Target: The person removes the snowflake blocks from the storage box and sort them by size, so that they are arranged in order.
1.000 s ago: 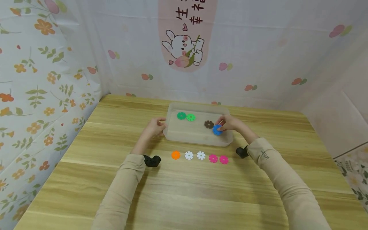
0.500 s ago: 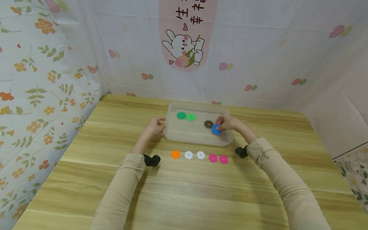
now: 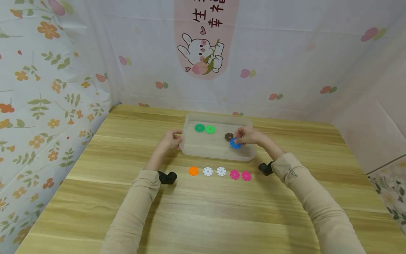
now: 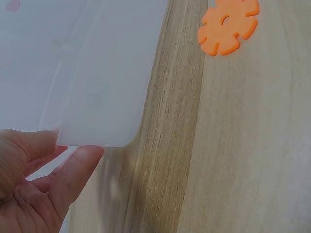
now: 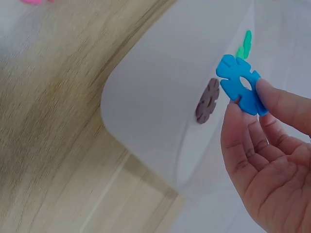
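A blue snowflake disc [image 5: 238, 85] with a notched edge and a centre hole is pinched between the thumb and fingers of my right hand [image 3: 248, 135]. It is held over the right part of a translucent plastic bin [image 3: 203, 151]. Just behind it, a brown disc [image 3: 229, 137] lies on the bin floor, partly hidden by the blue one in the head view. Farther left inside are a dark green disc [image 3: 200, 127] and a light green disc [image 3: 210, 129]. My left hand [image 3: 172, 140] grips the bin's left end, with thumb and fingers at the rim [image 4: 80, 144].
In front of the bin, a row of discs lies on the wooden table [image 3: 203, 215]: an orange disc [image 3: 194, 171], two white discs [image 3: 208, 171] and two pink discs [image 3: 234, 174]. Black wrist devices [image 3: 167, 177] sit at both cuffs. A printed curtain [image 3: 136, 46] hangs behind.
My right hand has shifted slightly left with the blue disc, which now overlaps the brown disc in the head view. The left hand and the bin stay put.
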Available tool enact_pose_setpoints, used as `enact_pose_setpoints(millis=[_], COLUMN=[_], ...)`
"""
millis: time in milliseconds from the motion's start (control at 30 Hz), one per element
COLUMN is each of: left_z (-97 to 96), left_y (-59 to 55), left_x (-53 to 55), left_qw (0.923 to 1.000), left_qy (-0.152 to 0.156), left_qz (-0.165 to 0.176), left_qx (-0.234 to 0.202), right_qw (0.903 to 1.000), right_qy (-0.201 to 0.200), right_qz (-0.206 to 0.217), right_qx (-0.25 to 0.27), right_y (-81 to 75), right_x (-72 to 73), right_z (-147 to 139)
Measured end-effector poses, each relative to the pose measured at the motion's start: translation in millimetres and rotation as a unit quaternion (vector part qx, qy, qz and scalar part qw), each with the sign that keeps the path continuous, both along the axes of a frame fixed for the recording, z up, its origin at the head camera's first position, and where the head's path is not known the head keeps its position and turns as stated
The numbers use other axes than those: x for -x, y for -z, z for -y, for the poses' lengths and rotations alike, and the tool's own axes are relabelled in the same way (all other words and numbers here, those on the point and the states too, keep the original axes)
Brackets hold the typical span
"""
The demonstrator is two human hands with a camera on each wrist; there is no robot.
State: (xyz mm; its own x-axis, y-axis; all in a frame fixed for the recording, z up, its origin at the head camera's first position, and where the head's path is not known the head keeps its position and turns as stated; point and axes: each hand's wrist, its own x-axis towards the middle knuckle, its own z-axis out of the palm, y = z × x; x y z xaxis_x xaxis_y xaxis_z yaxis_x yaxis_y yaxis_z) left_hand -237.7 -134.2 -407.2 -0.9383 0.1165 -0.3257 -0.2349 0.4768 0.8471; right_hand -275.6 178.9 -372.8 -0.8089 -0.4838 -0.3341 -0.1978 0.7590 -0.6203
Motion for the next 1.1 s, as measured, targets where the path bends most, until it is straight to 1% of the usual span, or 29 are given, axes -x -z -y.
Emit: enact_pose_setpoints(millis=[133,367,567,767,867,933,1100], left_z=[-0.7,-1.1,-1.9,-0.6,-0.1,0.1,0.3], left_y=[0.6,0.5,-0.4,-0.5,0.6,1.3,1.9], left_x=[0.5,1.0,0.3,-0.3,0.2,0.6,1.2], left_qw=[1.0000,1.0000,1.0000,1.0000,1.0000,1.0000,1.0000], left_qy=[-0.002,-0.002,-0.004,0.000,0.001,0.000,-0.001], left_qz=[0.002,0.005,0.002,-0.004,-0.003,0.000,0.003], left_qx=[0.000,0.006,0.002,0.003,0.005,0.006,0.004], right_qw=[0.9998,0.9988,0.9987,0.9958,0.9952,0.9958,0.9964], right_qy=[-0.016,-0.033,-0.035,-0.059,-0.062,-0.063,-0.060], right_qz=[-0.012,-0.018,-0.024,-0.069,-0.075,-0.063,-0.014], right_qx=[0.000,0.033,0.027,0.014,0.013,0.021,0.059], right_y=[-1.3,-4.2,-9.6,-12.7,-14.0,-14.1,-15.4], right_x=[-3.0,-8.1,-11.4,-16.6,-19.3,-20.9,-26.6], right_z=[6,13,19,31,36,39,49])
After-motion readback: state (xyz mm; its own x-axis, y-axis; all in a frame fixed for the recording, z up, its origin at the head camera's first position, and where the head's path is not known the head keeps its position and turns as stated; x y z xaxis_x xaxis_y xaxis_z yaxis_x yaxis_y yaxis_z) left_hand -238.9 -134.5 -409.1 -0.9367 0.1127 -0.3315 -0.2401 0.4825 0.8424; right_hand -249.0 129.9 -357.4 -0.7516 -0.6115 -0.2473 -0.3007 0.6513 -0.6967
